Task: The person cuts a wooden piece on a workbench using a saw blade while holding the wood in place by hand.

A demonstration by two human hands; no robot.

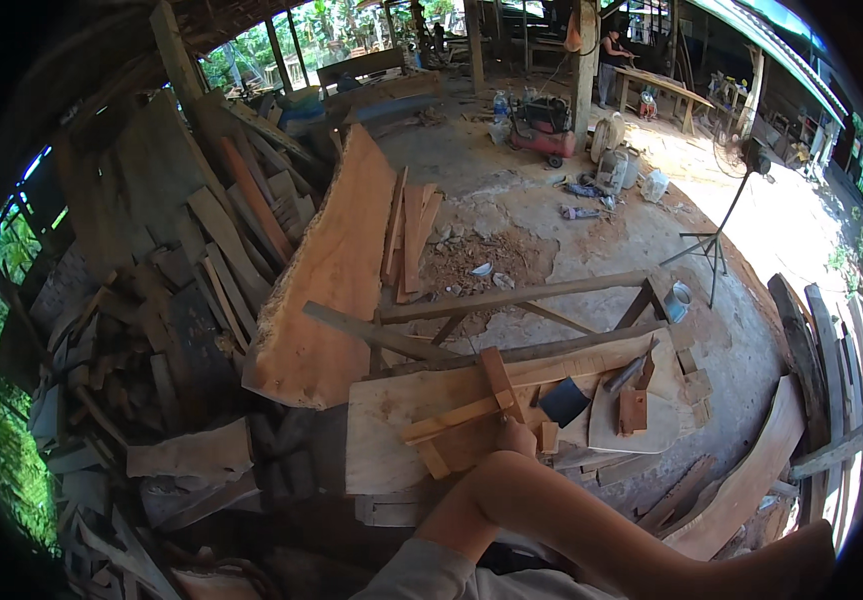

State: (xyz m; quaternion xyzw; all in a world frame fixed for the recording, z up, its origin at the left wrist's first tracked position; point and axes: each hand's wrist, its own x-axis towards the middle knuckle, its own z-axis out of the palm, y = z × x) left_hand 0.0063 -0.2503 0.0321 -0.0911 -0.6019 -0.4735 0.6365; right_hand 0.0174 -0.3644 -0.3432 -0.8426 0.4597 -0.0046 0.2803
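Note:
My left arm bends across the lower part of the view, its forearm running off at the lower right; its hand is out of sight. Just beyond that elbow, my right hand (517, 437) is closed round the near end of a reddish-brown strip of wood (497, 376). Its forearm is hidden behind the left arm. The strip crosses a pale wooden bar (451, 420) on a rough slab workbench (381, 440). To the right lie a dark curved sheet (563, 402), a small wood block (548, 437), a reddish block with a hole (633, 411) and a dark long tool (623, 378).
A large live-edge slab (326, 290) leans beyond the bench, beside piled offcuts (181, 300). A trestle frame (521, 298) adjoins the bench. Farther off stand a red compressor (541, 130), a fan (751, 158) and another person (611, 65). Planks (751, 470) lie at right.

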